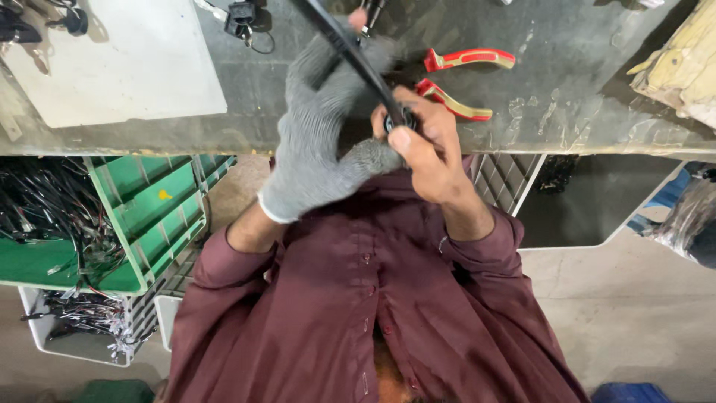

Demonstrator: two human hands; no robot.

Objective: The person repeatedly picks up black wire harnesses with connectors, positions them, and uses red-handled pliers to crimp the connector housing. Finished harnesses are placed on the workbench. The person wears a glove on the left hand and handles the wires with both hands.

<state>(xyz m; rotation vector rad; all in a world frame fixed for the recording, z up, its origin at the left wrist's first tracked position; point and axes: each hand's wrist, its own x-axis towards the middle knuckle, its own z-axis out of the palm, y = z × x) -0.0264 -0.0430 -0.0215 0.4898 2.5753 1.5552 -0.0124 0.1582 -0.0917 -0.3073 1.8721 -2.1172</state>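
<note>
Grey, scuffed workbench (567, 89) fills the far side, with red-and-yellow pliers (462, 82) lying just beyond the hands, within easy reach. Left hand (328, 127), in a grey knit glove, wraps around a black cable (350, 52), apparently steadying it. Bare right hand (429, 149) pinches a small black round fitting (395, 119) at the cable's end, close to the chest. Green crate (149, 216) of wires sits left.

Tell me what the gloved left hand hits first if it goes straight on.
Left hand, shut on the cable, points away across the bench. First in line is probably the dark tool at the top edge; depth is unclear. Right hand pinches a round part.
</note>
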